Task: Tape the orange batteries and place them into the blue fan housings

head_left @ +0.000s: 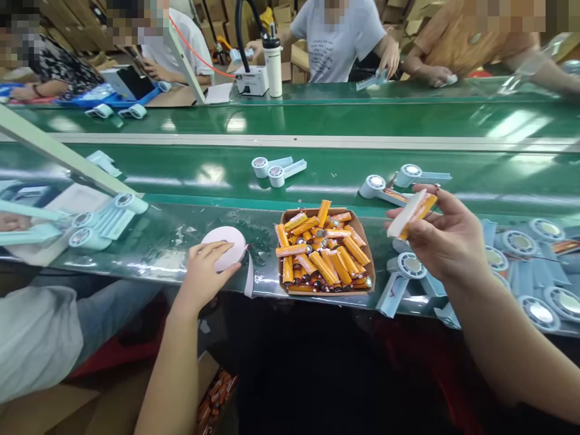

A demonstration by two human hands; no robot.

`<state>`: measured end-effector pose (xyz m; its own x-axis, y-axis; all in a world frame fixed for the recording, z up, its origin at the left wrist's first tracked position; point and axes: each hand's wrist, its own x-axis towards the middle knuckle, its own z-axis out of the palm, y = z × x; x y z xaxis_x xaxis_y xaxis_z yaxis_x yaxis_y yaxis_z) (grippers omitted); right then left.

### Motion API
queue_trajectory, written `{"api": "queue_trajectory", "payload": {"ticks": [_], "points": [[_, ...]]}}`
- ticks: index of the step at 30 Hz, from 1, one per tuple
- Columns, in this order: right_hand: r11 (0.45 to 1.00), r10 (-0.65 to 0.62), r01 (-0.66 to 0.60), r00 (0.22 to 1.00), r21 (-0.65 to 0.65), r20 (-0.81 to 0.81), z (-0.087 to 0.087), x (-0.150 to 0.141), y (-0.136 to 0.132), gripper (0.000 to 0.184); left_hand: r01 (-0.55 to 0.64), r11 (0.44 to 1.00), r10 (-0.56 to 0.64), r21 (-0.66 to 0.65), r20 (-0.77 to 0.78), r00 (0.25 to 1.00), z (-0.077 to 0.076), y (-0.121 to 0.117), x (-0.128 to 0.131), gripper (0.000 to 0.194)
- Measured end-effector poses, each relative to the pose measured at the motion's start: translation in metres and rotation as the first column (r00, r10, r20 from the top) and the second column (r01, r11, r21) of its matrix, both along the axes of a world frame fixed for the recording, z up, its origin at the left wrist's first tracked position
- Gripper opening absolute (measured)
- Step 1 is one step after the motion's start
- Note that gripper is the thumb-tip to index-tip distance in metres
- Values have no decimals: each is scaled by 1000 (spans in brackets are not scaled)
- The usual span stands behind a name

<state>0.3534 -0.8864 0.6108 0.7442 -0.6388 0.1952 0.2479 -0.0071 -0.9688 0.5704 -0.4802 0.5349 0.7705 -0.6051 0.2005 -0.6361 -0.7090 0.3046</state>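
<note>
My left hand (pixel 207 270) lies over a roll of white tape (pixel 223 237) flat on the bench, its fingers across the top and its thumb at the near side. A loose tape end (pixel 249 275) hangs from the roll past the bench edge. Raised on the right, my right hand (pixel 446 232) pinches an orange battery (pixel 424 208) with a white strip (pixel 406 219) along its side. Between my hands stands a cardboard box (pixel 327 292) full of orange wrapped batteries (pixel 324 251). Light blue handheld fan casings (pixel 410 269) lie below and beside my right hand.
A green conveyor belt (pixel 194 172) runs behind the bench, carrying several fan casings (pixel 276 175). More casings are heaped at the right (pixel 521 260) and left (pixel 109 220). Co-workers sit across the belt, and a neighbour's sleeve (pixel 36 338) is close on the left.
</note>
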Motion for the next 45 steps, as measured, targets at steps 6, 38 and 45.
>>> {"api": "queue_trajectory", "payload": {"ticks": [6, 38, 45], "points": [[995, 103, -103, 994, 2, -27, -5, -5, 12, 59, -12, 995, 17, 100, -45, 999, -1, -20, 1, 43], [-154, 221, -489, 830, -859, -512, -10, 119, 118, 38, -113, 989, 111, 98, 28, 993, -40, -8, -3, 56], [655, 55, 215, 942, -724, 330, 77, 90, 81, 25, -80, 985, 92, -154, 77, 993, -40, -5, -9, 49]]}}
